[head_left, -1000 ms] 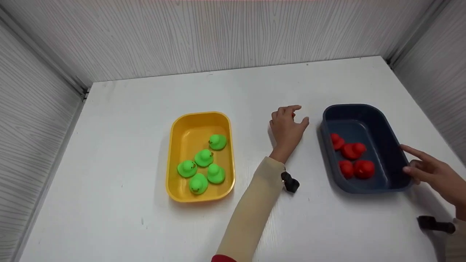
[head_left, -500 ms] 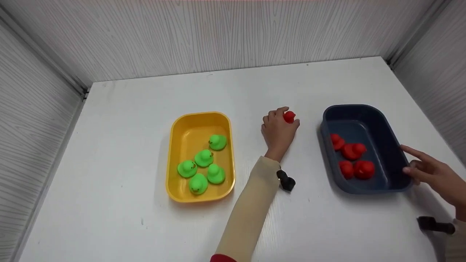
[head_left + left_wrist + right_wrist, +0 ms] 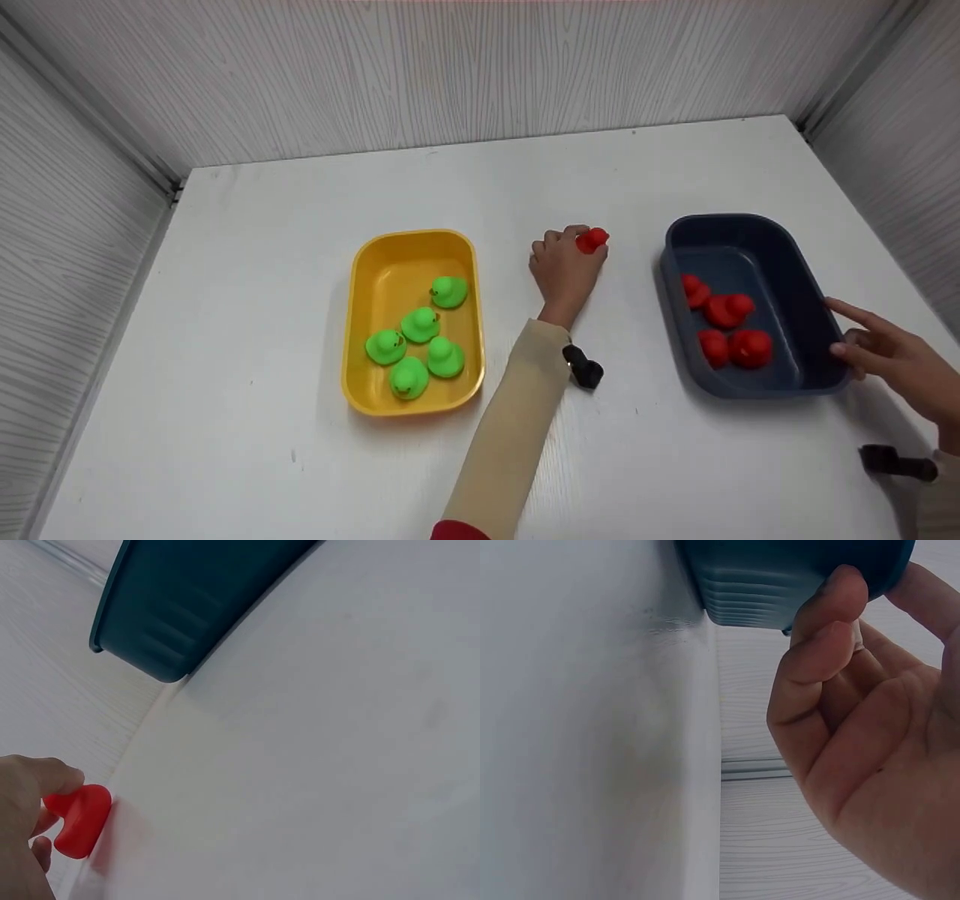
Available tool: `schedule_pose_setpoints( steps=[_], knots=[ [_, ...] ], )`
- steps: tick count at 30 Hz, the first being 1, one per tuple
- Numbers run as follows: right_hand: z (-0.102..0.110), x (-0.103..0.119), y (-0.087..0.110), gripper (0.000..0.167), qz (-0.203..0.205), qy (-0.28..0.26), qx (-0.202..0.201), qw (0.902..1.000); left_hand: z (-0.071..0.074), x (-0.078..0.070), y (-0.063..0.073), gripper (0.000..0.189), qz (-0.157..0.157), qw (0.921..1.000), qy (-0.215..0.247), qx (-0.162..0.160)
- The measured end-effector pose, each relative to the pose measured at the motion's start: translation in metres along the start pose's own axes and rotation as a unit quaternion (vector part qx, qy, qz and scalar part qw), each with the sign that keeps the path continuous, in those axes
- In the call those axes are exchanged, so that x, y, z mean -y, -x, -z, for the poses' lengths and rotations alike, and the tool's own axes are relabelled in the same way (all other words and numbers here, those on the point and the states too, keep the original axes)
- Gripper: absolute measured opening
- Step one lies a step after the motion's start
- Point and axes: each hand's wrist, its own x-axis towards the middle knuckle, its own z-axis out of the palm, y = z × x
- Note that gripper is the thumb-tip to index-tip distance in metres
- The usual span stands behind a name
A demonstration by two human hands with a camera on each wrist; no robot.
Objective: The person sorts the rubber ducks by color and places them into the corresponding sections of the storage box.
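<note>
In the head view my left hand [image 3: 566, 274] pinches a red rubber duck [image 3: 592, 240] between thumb and fingers, on the white table between two bins. The left wrist view shows the duck [image 3: 86, 821] with a digit over its top and other fingers behind it. At the right, my right hand [image 3: 904, 367] holds the side of a dark blue plastic bin [image 3: 799, 270], thumb at the rim and curled fingers against the outer wall [image 3: 750, 596]. Several red rubber ducks [image 3: 727, 311] lie inside this bin, gathered toward its left side.
A yellow bin [image 3: 375, 270] stands left of my left forearm, with several green rubber ducks [image 3: 420, 325] in it. White wood-grain panels [image 3: 465, 75] enclose the table at the back and both sides. Black camera mounts [image 3: 585, 367] sit on both wrists.
My left hand has shifted left and a little nearer, and its spread thumb and fingers have closed around the red duck. The right hand and both bins stay where they were.
</note>
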Motion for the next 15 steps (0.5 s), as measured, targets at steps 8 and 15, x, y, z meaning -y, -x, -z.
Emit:
schedule_pose_setpoints(
  steps=[8,15],
  knots=[
    [-0.0020,0.0019,0.0000,0.063,0.005,0.011,-0.004,0.9999,-0.0002,0.0018,-0.0002,0.033,-0.004,1.0000,-0.005,0.000],
    [-0.0015,0.0029,-0.0007,0.063,-0.008,0.013,-0.006,0.9999,0.0032,-0.0019,0.0021,0.031,-0.010,0.9999,0.001,-0.004]
  ],
)
